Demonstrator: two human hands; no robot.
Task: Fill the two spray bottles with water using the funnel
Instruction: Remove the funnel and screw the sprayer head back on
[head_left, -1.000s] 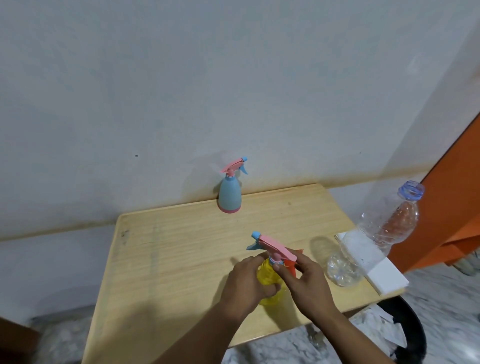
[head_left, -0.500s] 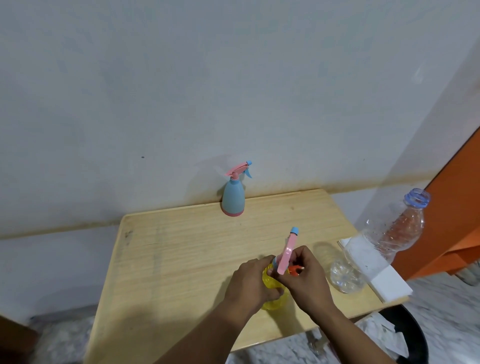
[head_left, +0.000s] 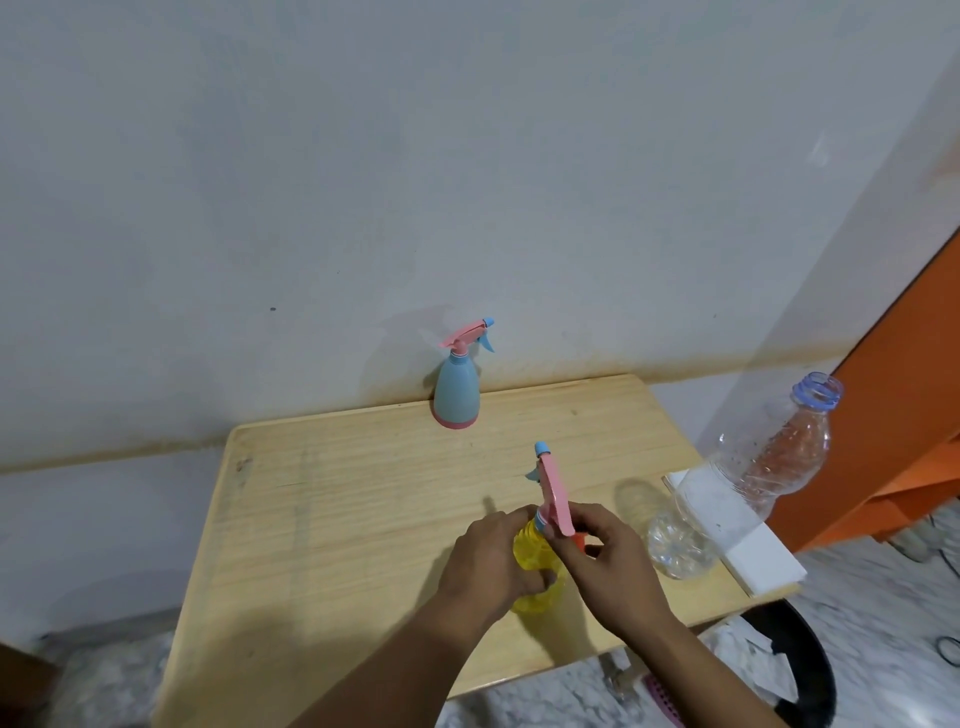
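A yellow spray bottle (head_left: 531, 550) stands near the front of the wooden table (head_left: 353, 499). My left hand (head_left: 493, 558) grips its body. My right hand (head_left: 605, 558) pinches its pink spray head (head_left: 553, 496) at the neck, the blue nozzle pointing away from me. Something orange (head_left: 578, 541), perhaps the funnel, shows between my right fingers, mostly hidden. A blue spray bottle (head_left: 456, 391) with a pink head stands upright at the table's back edge by the wall. A clear water bottle (head_left: 748, 478) with no cap stands at the right, nearly empty.
A white box (head_left: 748, 551) lies at the table's right edge under the clear bottle. A black bin (head_left: 800, 660) with paper sits on the floor at the right. An orange panel (head_left: 904, 415) rises at the far right. The wall runs behind the table.
The pink spray head has turned round on the yellow bottle: its nozzle pointed left, then away and right, now straight away from me. My hands stay on the bottle.
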